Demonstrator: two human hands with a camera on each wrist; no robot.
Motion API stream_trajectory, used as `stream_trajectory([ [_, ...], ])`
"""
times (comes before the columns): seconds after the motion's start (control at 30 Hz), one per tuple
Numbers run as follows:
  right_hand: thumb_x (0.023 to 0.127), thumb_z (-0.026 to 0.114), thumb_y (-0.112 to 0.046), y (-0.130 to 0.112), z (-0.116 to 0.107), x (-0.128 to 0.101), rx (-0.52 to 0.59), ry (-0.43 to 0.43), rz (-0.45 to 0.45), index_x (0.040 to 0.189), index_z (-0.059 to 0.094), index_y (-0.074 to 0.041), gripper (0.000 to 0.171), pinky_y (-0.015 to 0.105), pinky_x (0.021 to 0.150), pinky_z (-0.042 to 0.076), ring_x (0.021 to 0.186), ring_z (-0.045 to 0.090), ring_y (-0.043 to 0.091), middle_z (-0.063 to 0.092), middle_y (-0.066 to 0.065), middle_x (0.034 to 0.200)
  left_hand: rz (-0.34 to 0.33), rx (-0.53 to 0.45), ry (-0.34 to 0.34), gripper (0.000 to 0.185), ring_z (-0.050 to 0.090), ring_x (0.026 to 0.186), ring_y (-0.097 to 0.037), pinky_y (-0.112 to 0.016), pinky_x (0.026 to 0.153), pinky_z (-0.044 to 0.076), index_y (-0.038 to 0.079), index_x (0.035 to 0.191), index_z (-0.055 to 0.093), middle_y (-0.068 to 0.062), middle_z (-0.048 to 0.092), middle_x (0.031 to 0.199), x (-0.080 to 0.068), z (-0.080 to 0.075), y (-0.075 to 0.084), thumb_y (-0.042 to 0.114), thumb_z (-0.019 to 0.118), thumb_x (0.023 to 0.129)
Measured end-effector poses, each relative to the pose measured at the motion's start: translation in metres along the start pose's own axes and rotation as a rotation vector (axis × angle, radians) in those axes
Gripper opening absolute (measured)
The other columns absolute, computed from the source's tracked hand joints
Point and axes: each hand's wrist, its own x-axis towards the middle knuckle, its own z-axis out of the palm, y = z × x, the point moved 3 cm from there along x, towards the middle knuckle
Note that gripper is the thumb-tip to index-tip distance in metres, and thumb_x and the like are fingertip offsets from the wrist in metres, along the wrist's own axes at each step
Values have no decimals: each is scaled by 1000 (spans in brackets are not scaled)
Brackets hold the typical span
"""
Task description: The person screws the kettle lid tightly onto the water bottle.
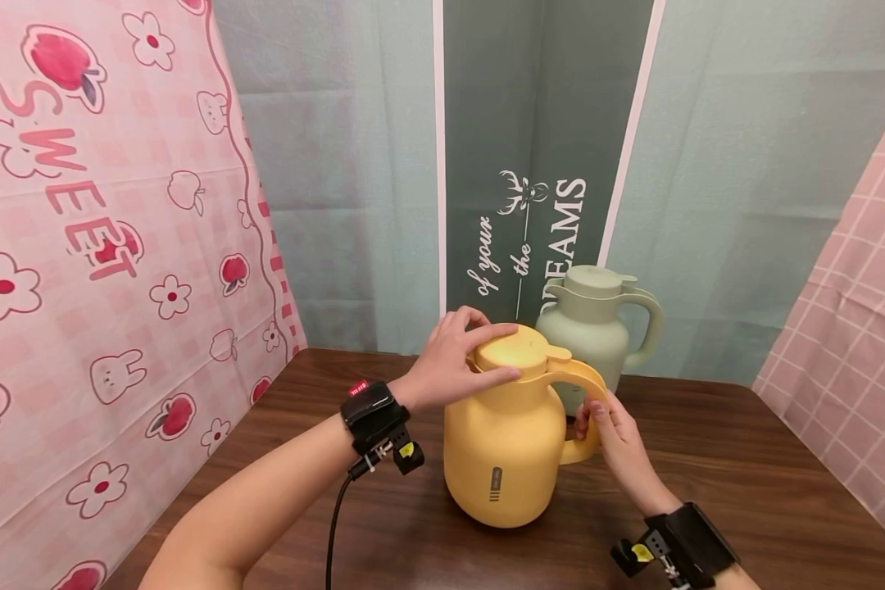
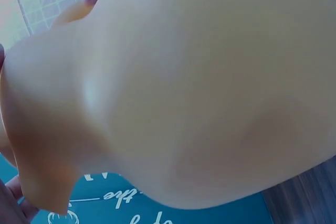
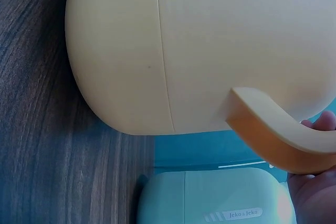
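A yellow insulated jug (image 1: 505,447) stands on the wooden table, its handle turned to the right. My left hand (image 1: 457,356) grips the round yellow lid (image 1: 514,347) from the left, thumb along its near side and index finger over the top. At the handle (image 1: 588,378), my right hand (image 1: 621,442) has its fingers curled round the outer side. The left wrist view is mostly filled by the jug body (image 2: 199,87). In the right wrist view the handle (image 3: 283,129) meets the fingers (image 3: 326,121) at the right edge.
Close behind the yellow jug stands a pale green jug (image 1: 586,324) of similar shape, its handle also pointing right. Curtains hang around the dark wooden table (image 1: 324,410): a pink patterned one (image 1: 140,344) at left, a grey-green one (image 1: 339,205) behind. A black cable (image 1: 333,524) hangs from my left wrist.
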Motion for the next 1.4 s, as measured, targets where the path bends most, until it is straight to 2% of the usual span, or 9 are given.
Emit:
stream_trajectory([
  [0.47,105,28,-11,1,0,0,-4,5,4,98,44,4,23,29,58,46,67,50,20,47,15,78,-46,24,63,55,36,103,-15,-36,88,28,32,127,61,5,41,104,-4,4,5,52,72,78],
  [0.77,105,28,-11,1,0,0,-5,1,5,98,44,4,23,28,58,46,68,50,20,47,15,78,-59,-19,72,55,34,105,-15,-37,89,27,32,129,60,5,40,106,-7,5,6,51,73,78],
  [0.83,105,28,-11,1,-1,0,-8,-4,6,99,44,3,23,28,59,47,68,51,20,48,15,79,-66,-20,58,60,34,107,-16,-38,91,27,32,135,54,3,41,111,-8,6,5,51,71,80],
  [0.93,106,27,-13,0,-2,0,-14,-29,23,100,45,3,25,27,63,47,73,52,20,49,16,82,-87,-38,35,79,34,116,-18,-42,97,27,29,148,35,0,41,125,-13,9,4,54,68,81],
  [1.03,106,25,-17,-1,-1,-5,-12,-88,101,111,42,5,29,24,73,46,85,54,15,51,18,94,-134,-94,24,101,26,132,-20,-49,106,22,25,154,8,-5,30,146,-26,14,0,58,67,79],
  [1.13,107,25,-21,1,1,-16,-22,-160,232,129,33,5,35,23,83,43,103,51,12,49,21,114,-222,-183,17,116,10,142,-21,-53,110,14,23,152,-8,-5,9,157,-46,23,-5,62,69,75],
  [1.23,106,30,-23,4,3,-30,-54,-230,343,140,20,0,42,29,91,41,119,43,20,41,21,129,-332,-302,19,123,2,143,-20,-52,110,14,26,150,-16,-2,-5,158,-67,33,-10,61,72,72],
  [1.33,104,39,-25,9,7,-44,-84,-275,412,142,16,-5,49,36,92,42,124,39,32,37,21,134,-436,-413,0,126,3,142,-19,-49,110,17,28,148,-20,-3,-10,157,-88,46,-15,59,75,71],
  [1.4,101,47,-26,11,11,-55,-109,-290,455,144,13,-5,58,40,93,43,125,40,37,35,25,137,-485,-452,-37,126,4,142,-20,-47,111,17,26,148,-21,-7,-12,157,-102,55,-17,58,75,72],
])
